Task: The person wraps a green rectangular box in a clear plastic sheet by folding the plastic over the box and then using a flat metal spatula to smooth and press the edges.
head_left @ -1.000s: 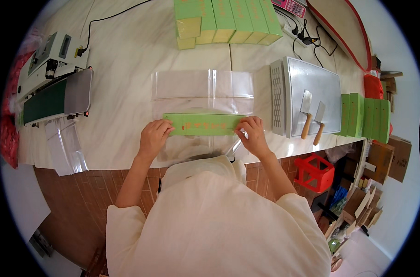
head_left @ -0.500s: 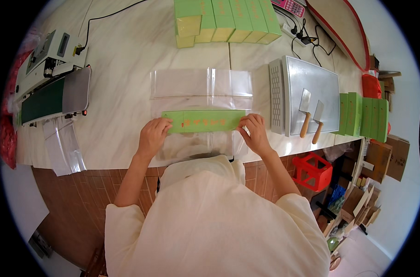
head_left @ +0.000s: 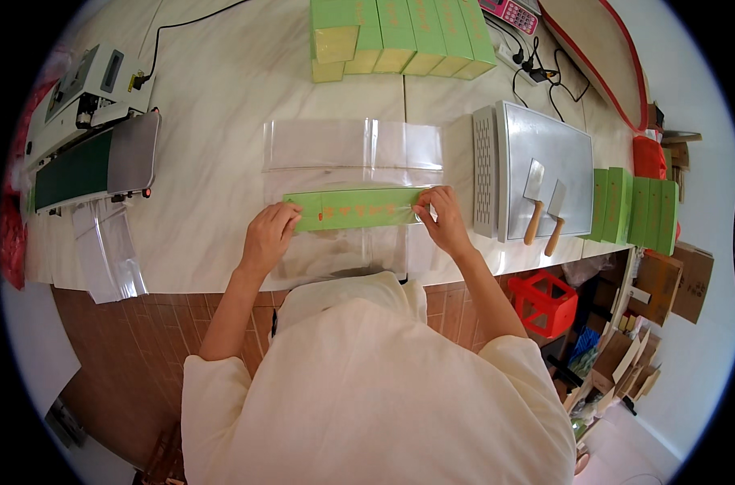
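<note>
A long, narrow green box (head_left: 353, 210) with orange lettering lies crosswise in front of me, on a clear plastic film (head_left: 315, 149). The film shows beyond the box and on its near side. My left hand (head_left: 269, 233) is closed on the box's left end, fingertips on its top and edge. At the right end, my right hand (head_left: 445, 218) pinches the corner, with thumb and index finger close together. Whether a fold of film is also between those fingers cannot be made out.
Green boxes (head_left: 416, 36) stand in a row at the back. To the right, two wooden-handled scrapers (head_left: 534, 190) lie on a metal-topped unit (head_left: 573, 137), beside more green boxes (head_left: 618, 206). A machine with a green belt (head_left: 76, 174) stands left, near loose clear film (head_left: 113, 250).
My right hand has shifted slightly up and inward at the box's right end, and that end now sits a little higher. My left hand has stayed nearly in place.
</note>
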A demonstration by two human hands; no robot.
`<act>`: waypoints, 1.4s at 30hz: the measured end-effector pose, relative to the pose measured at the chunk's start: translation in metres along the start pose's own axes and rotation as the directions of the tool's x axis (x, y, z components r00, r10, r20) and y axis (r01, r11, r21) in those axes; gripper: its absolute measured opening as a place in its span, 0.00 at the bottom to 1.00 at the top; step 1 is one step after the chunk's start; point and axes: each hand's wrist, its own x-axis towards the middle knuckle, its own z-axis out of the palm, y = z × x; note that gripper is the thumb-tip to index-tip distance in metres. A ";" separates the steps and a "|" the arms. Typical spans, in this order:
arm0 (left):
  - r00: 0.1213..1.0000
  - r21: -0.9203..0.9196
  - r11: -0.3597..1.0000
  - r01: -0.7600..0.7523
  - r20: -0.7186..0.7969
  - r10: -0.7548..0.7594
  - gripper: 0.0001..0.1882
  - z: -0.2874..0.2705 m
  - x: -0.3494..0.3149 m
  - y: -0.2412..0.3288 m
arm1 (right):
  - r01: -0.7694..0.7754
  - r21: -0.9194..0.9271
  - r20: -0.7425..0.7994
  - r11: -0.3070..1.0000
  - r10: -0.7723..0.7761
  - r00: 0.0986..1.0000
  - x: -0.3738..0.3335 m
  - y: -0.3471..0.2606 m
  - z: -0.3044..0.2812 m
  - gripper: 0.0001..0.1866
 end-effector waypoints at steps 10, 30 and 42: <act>0.989 -0.043 0.994 0.100 -0.102 -0.104 0.07 0.008 0.001 0.001 | -0.066 0.035 0.047 0.997 0.064 0.997 0.005 0.002 0.002 0.07; 0.949 -0.138 0.961 0.238 -0.175 -0.261 0.09 0.019 0.002 0.007 | -0.246 0.031 -0.105 0.969 0.248 0.963 0.002 0.005 0.013 0.12; 0.935 -0.215 0.921 0.324 -0.075 -0.346 0.09 0.015 0.005 0.009 | 0.309 -0.369 0.393 0.877 -0.154 0.906 0.023 -0.013 -0.011 0.47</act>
